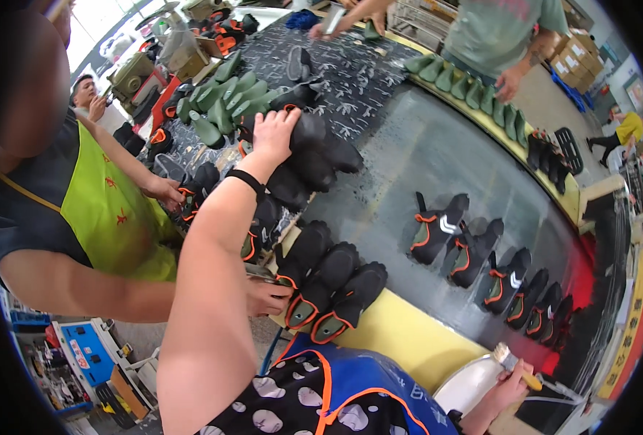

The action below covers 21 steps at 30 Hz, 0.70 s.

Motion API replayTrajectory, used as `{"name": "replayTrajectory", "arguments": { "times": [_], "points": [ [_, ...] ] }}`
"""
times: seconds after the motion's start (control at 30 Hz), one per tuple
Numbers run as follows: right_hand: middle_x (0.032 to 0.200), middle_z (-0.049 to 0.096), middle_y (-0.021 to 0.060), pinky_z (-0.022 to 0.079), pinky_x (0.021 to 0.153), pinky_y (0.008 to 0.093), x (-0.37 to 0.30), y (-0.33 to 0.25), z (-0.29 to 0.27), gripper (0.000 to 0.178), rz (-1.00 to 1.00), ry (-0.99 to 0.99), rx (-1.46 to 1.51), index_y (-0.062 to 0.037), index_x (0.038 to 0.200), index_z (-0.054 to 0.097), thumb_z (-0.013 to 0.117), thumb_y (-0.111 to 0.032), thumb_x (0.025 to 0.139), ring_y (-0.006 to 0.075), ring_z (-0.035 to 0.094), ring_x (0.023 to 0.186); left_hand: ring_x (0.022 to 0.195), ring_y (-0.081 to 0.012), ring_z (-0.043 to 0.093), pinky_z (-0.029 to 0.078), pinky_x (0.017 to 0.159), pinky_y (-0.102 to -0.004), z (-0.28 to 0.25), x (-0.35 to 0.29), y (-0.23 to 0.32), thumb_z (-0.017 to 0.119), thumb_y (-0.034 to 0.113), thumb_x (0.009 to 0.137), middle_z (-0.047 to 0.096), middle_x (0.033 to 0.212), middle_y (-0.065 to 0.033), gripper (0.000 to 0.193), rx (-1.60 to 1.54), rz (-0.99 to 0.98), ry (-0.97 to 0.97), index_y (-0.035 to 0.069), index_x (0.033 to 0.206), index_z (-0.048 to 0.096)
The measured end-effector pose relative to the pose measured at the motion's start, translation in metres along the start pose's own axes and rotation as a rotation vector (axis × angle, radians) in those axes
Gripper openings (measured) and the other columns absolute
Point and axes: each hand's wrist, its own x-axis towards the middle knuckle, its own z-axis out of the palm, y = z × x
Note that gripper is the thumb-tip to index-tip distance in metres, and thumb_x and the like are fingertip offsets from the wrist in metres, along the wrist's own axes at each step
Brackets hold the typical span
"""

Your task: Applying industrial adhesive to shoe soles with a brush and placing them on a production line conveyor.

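My left arm reaches far across to a cluster of black shoes. The fingers of my left hand are bent over the orange-edged collar of one shoe there; the palm side is hidden. At lower right, my right hand is closed around a brush with a yellow handle. Its pale bristles point up and left, beside the rim of a white bowl. Directly before me, three black shoes with orange collars and green lasts inside lie side by side on a yellow board.
Several black shoes stand on the dark conveyor belt. Green shoe lasts are heaped on the patterned table, and more line the far ledge. A co-worker in a green apron works close at my left, hands near shoes; another person stands opposite.
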Motion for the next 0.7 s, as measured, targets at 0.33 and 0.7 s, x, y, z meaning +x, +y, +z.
{"name": "replayTrajectory", "arguments": {
  "times": [0.33, 0.7],
  "points": [
    [0.087, 0.059, 0.0006, 0.044, 0.062, 0.0228, -0.025, -0.010, -0.045, 0.004, -0.003, 0.073, 0.273, -0.0077, 0.099, 0.057, 0.058, -0.012, 0.100, 0.0060, 0.054, 0.071, 0.096, -0.0240, 0.070, 0.055, 0.088, -0.0409, -0.137, -0.066, 0.162, 0.086, 0.017, 0.063, 0.072, 0.104, -0.0094, 0.070, -1.201, 0.218, -0.014, 0.008, 0.126, 0.057],
    [0.077, 0.053, -0.0029, 0.038, 0.056, 0.0214, -0.066, 0.042, -0.187, 0.008, 0.111, 0.333, 0.346, -0.0084, 0.091, 0.055, 0.061, -0.009, 0.097, 0.0049, 0.046, 0.063, 0.092, -0.0225, 0.070, 0.058, 0.083, -0.0372, -0.108, -0.264, 0.403, 0.085, 0.012, 0.070, 0.071, 0.106, -0.0141, 0.054, -1.561, 0.086, -1.307, -0.005, 0.117, 0.064]
  ]
}}
